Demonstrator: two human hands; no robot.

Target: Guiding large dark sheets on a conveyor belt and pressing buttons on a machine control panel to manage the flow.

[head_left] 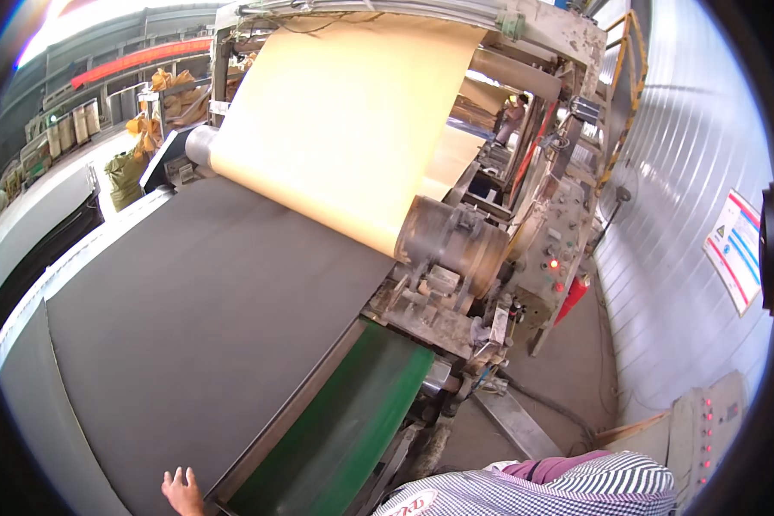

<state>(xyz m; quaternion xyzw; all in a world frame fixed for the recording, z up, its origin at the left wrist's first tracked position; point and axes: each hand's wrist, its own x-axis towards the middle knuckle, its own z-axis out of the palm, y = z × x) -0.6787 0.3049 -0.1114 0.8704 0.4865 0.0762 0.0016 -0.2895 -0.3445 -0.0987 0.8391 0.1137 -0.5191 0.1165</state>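
Note:
My left hand [182, 494] shows at the lower edge, fingers spread and nothing in them. It is at the near end of a wide dark grey sheet [206, 318], close to its right edge; whether it touches the sheet I cannot tell. A broad web of yellowish-tan paper [335, 112] slopes down from the top of a machine to a roller [200, 146] at the sheet's far end. Right of the sheet runs a green belt [344, 421]. My right hand is out of view.
A worn drum-shaped machine part [456, 245] stands beside the paper. Behind it is a control panel [546, 258] with a lit red light. A checked garment [525, 494] fills the bottom right, near another panel [705, 439]. Farther back, a person [511, 119] stands beyond the frame.

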